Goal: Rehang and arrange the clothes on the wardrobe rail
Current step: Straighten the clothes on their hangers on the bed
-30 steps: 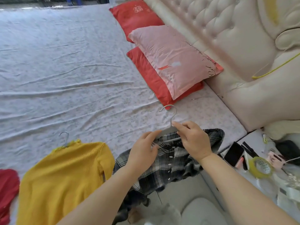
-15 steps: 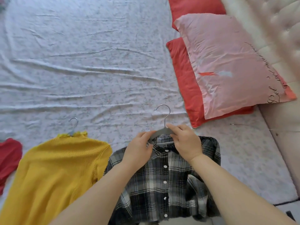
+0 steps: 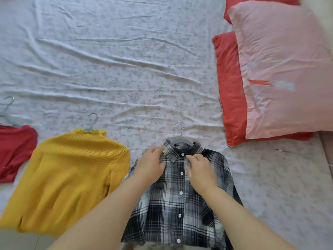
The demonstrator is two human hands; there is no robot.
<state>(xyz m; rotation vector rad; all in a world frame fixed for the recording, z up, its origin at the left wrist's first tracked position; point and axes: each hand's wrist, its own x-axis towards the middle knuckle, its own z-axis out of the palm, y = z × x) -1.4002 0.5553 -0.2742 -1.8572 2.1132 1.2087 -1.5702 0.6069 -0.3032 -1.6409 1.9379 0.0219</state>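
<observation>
A black-and-white plaid shirt [image 3: 173,204] lies flat on the bed, buttoned, on a grey hanger [image 3: 180,136] whose hook points up the bed. My left hand [image 3: 150,165] pinches the shirt's left collar. On the right side of the placket, just below the top button, my right hand [image 3: 200,170] pinches the fabric. Left of the shirt lies a yellow knit sweater [image 3: 72,177] on its own hanger [image 3: 91,121]. A red garment [image 3: 14,150] with a hanger [image 3: 8,112] lies at the far left edge.
The bed sheet [image 3: 126,69] is white, floral and wrinkled, with open room above the clothes. A pink pillow [image 3: 281,69] lies over a red pillow [image 3: 228,91] at the right. The bed's near edge runs along the bottom of the view.
Both hands have moved from the hanger neck down onto the shirt's collar and placket. The shirt now lies flat and spread on the bed. The view has shifted left, away from the headboard.
</observation>
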